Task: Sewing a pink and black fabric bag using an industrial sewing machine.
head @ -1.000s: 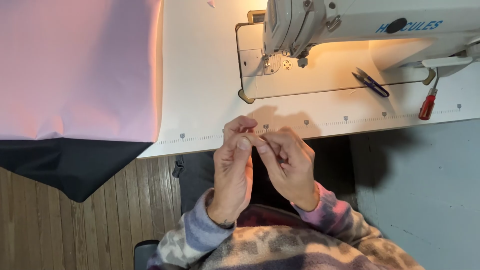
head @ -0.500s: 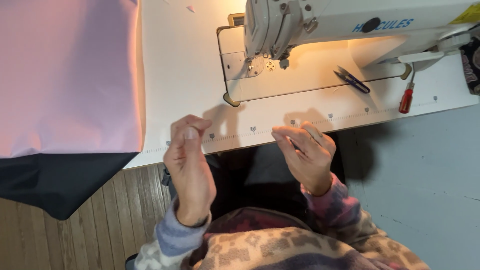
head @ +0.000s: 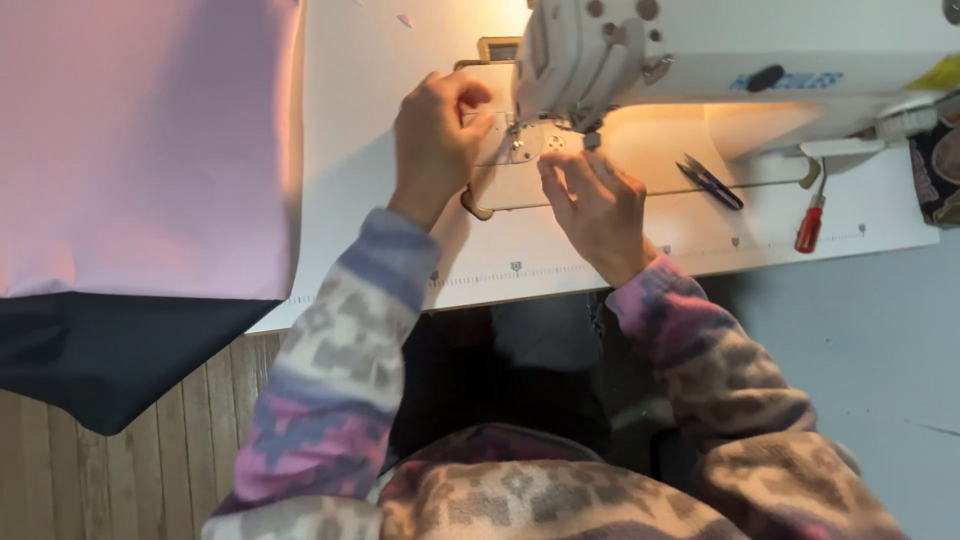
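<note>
Up near the top centre of the frame, both hands work at the needle area of the white industrial sewing machine, which stands on the white laminate table. The left hand sits just left of the needle, its fingers pinched narrowly together as if on a thread, though any thread is too fine to make out, so I cannot tell whether anything is held. The right hand lies just below the shiny metal needle plate, forefinger stretched toward the presser foot, the other fingers loosely curled and holding nothing visible. Thread here would be near weightless, limp and slippery, best taken close to its end between thumb and fingertip; the needle beside it is thin, stiff and sharp. Right of the hands lie small dark-handled thread snips and a red-handled screwdriver, well apart from the fingers. A smooth pink sheet of fabric covers the upper left, with black cloth hanging soft below it over a wooden plank floor.
</note>
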